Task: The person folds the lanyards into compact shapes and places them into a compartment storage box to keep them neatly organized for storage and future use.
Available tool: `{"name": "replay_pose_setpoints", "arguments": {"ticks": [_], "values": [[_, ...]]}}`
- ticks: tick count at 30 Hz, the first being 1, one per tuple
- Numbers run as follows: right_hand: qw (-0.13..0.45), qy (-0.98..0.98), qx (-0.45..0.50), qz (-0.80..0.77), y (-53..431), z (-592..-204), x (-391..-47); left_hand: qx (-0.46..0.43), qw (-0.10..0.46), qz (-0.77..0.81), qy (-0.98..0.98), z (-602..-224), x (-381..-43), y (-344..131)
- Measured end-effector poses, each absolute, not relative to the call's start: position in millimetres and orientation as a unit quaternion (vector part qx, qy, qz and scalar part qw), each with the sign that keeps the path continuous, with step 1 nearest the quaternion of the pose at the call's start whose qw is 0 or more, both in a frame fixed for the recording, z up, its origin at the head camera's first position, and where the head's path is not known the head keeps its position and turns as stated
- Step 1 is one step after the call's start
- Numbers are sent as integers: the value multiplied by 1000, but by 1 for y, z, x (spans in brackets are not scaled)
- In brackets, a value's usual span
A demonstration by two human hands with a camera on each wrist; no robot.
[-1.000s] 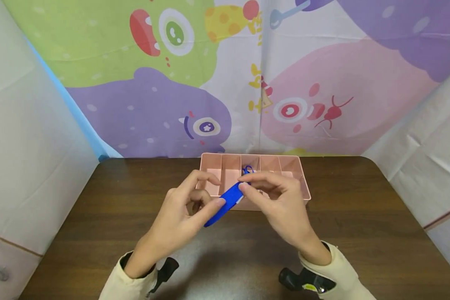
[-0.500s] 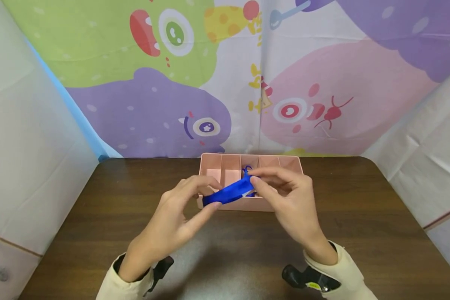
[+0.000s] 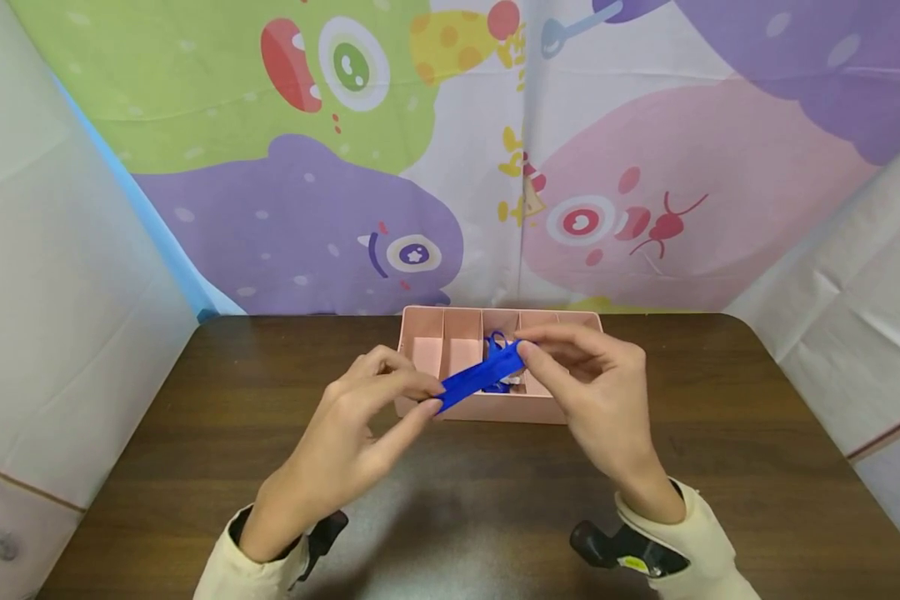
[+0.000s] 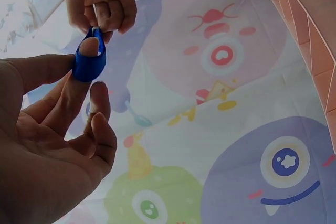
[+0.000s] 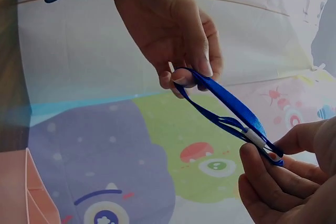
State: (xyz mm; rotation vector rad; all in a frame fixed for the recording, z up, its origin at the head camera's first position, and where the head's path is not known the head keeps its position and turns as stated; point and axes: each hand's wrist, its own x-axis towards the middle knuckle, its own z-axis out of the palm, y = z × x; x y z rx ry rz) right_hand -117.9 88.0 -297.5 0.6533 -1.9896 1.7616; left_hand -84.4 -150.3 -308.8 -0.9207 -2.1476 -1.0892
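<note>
A blue lanyard (image 3: pixel 482 377), a folded loop of shiny ribbon, is stretched between both hands above the front of a pink divided box (image 3: pixel 510 408). My left hand (image 3: pixel 345 437) holds its lower left end. In the left wrist view a fingertip sits inside the loop (image 4: pixel 89 72), with the thumb against its outside. My right hand (image 3: pixel 603 408) pinches the upper right end between thumb and fingers. From the right wrist view, a white piece (image 5: pixel 254 137) shows on the lanyard close to the right fingertips, where several strands run together.
More blue ribbon (image 3: pixel 497 340) lies in the box's middle compartment, partly hidden behind the held lanyard. The box stands toward the back of a brown wooden table (image 3: pixel 285 367). Behind it hangs a cartoon-printed cloth (image 3: pixel 480 167), with white cloth walls at both sides.
My right hand has moved right and slightly up. The lanyard has turned flatter and is pulled straight, and my left fingers have closed onto its left end.
</note>
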Motion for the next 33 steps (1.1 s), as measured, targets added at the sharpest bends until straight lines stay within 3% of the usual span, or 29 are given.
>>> {"name": "replay_pose_setpoints", "arguments": {"ticks": [7, 16, 28, 33], "values": [[215, -707, 241, 630, 88, -298, -118, -368, 256, -410, -794, -308, -85, -148], [228, -691, 249, 639, 90, -297, -120, -361, 182, -425, -810, -309, -84, -150], [204, -709, 271, 618, 85, -301, -120, -293, 235, -461, -804, -313, -84, -143], [211, -716, 278, 604, 84, -303, -120, -302, 228, -509, -773, -313, -84, -144]]}}
